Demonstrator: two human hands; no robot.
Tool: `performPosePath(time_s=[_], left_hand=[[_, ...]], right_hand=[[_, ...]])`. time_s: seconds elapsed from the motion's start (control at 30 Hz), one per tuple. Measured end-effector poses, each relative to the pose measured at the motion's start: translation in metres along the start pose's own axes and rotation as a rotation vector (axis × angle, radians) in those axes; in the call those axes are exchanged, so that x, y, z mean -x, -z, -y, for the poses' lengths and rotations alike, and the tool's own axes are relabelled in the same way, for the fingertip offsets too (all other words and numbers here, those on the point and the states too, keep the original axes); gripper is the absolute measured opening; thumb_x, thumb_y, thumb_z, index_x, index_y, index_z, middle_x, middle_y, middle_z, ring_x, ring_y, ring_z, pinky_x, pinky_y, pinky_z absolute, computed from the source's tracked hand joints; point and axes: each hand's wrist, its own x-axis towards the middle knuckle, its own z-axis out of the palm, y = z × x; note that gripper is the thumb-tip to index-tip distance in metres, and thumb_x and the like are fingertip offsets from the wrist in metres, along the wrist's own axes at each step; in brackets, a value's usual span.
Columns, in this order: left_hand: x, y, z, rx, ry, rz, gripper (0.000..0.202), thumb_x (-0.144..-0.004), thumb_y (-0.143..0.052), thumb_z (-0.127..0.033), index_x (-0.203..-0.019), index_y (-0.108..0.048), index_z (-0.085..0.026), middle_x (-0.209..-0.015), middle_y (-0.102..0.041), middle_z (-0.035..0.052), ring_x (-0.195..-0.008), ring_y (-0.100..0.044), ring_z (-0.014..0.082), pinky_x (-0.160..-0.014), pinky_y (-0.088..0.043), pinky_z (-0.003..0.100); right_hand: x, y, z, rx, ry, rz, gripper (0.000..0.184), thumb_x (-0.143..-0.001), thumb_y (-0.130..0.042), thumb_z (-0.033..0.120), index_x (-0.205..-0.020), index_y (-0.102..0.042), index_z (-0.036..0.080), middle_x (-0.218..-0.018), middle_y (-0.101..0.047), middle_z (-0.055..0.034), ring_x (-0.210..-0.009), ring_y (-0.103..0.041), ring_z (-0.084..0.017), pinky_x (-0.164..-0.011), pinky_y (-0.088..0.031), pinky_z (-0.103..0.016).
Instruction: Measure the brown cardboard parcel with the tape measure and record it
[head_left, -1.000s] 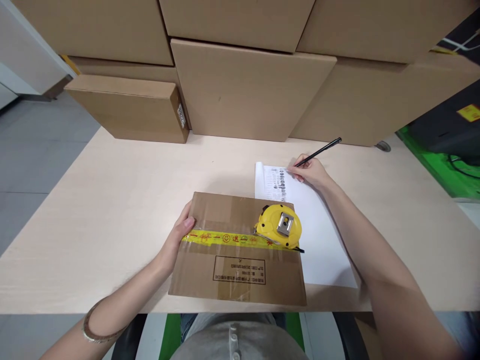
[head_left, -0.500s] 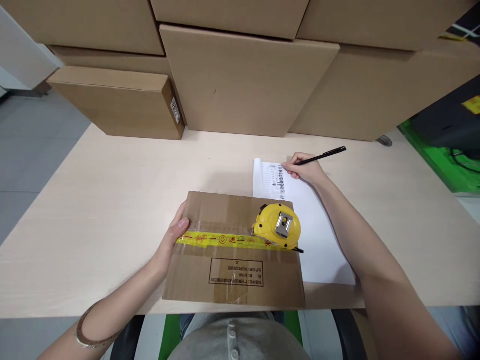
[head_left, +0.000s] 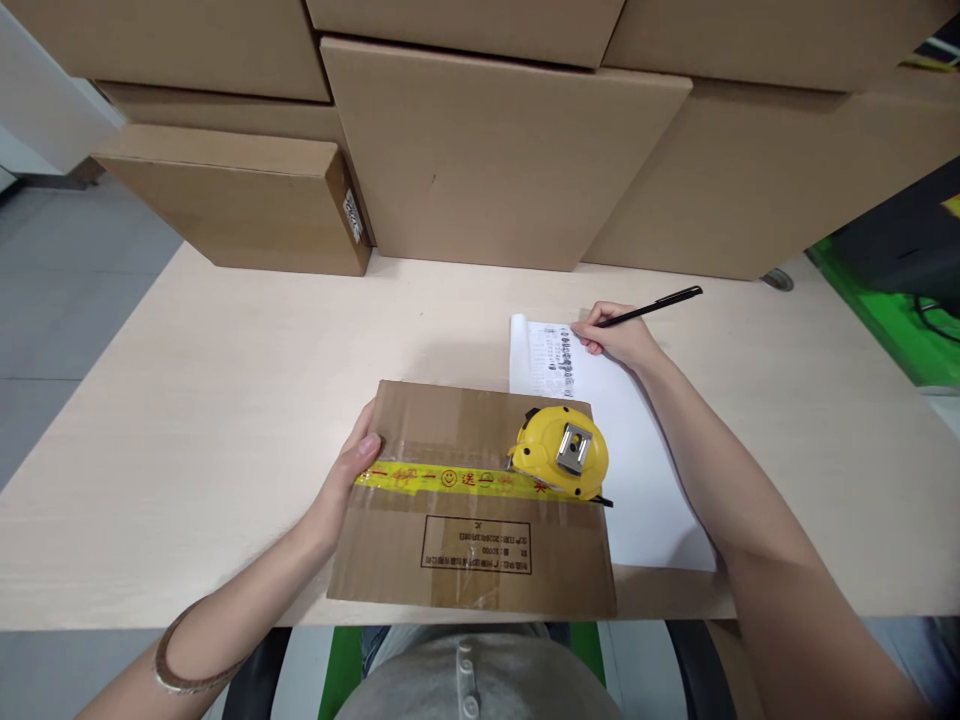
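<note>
A flat cardboard box (head_left: 450, 560) with a yellow printed tape strip lies on the table in front of me. My left hand (head_left: 346, 478) grips its left edge, thumb on top of the tape. A yellow tape measure (head_left: 559, 452) rests on the box's right side. My right hand (head_left: 616, 338) is closed on a black pen (head_left: 660, 303), its tip on the printed top of a white paper sheet (head_left: 637, 470) lying to the right of the box.
Large cardboard boxes (head_left: 495, 150) are stacked along the back of the light wooden table (head_left: 210, 400). A smaller box (head_left: 240, 205) lies at the back left. A green bin (head_left: 892, 310) sits at the far right. Grey floor shows on the left.
The pen hand has shifted slightly left along the top of the sheet and the pen has tilted flatter. My left hand stays on the box edge; the view has moved a little.
</note>
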Motion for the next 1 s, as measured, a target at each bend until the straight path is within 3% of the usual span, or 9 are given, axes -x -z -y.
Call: performPosePath(time_s=[0.1, 0.33, 0.67, 1.0], left_hand=[[-0.0002, 0.0013, 0.0010, -0.052, -0.070, -0.036, 0.051, -0.067, -0.091, -0.052, -0.107, -0.076, -0.025, -0.074, -0.073, 0.0032, -0.088, -0.074, 0.0344, -0.069, -0.058, 0.036], [-0.0014, 0.0031, 0.0015, -0.082, -0.090, -0.025, 0.045, -0.069, -0.090, -0.054, -0.100, -0.076, -0.024, -0.066, -0.068, 0.0028, -0.080, -0.074, 0.0333, -0.067, -0.057, 0.037], [-0.0034, 0.0051, 0.0023, -0.055, -0.042, -0.008, 0.056, -0.066, -0.090, -0.055, -0.110, -0.077, -0.022, -0.097, -0.083, 0.0110, -0.104, -0.077, 0.0420, -0.083, -0.063, 0.044], [-0.0017, 0.0027, 0.0006, -0.059, -0.030, -0.021, 0.056, -0.067, -0.089, -0.053, -0.112, -0.076, -0.022, -0.098, -0.083, 0.0098, -0.102, -0.078, 0.0421, -0.075, -0.064, 0.044]], right_hand=[[-0.0006, 0.0005, -0.0015, -0.014, 0.003, -0.002, 0.047, -0.060, -0.099, 0.038, -0.056, -0.055, 0.022, -0.049, -0.064, 0.0003, -0.039, -0.053, -0.007, -0.038, -0.043, -0.019], [-0.0007, 0.0013, -0.0027, -0.032, 0.005, -0.013, 0.052, -0.057, -0.101, 0.041, -0.055, -0.052, 0.022, -0.048, -0.063, 0.0004, -0.039, -0.052, -0.007, -0.036, -0.042, -0.019], [-0.0012, 0.0037, -0.0020, -0.051, -0.007, -0.027, 0.049, -0.063, -0.099, 0.040, -0.057, -0.053, 0.022, -0.049, -0.062, 0.0004, -0.038, -0.050, -0.006, -0.035, -0.039, -0.019], [0.0002, 0.0029, -0.0003, -0.020, -0.012, -0.001, 0.050, -0.060, -0.100, 0.038, -0.056, -0.053, 0.022, -0.049, -0.063, 0.0002, -0.039, -0.052, -0.007, -0.035, -0.040, -0.018]])
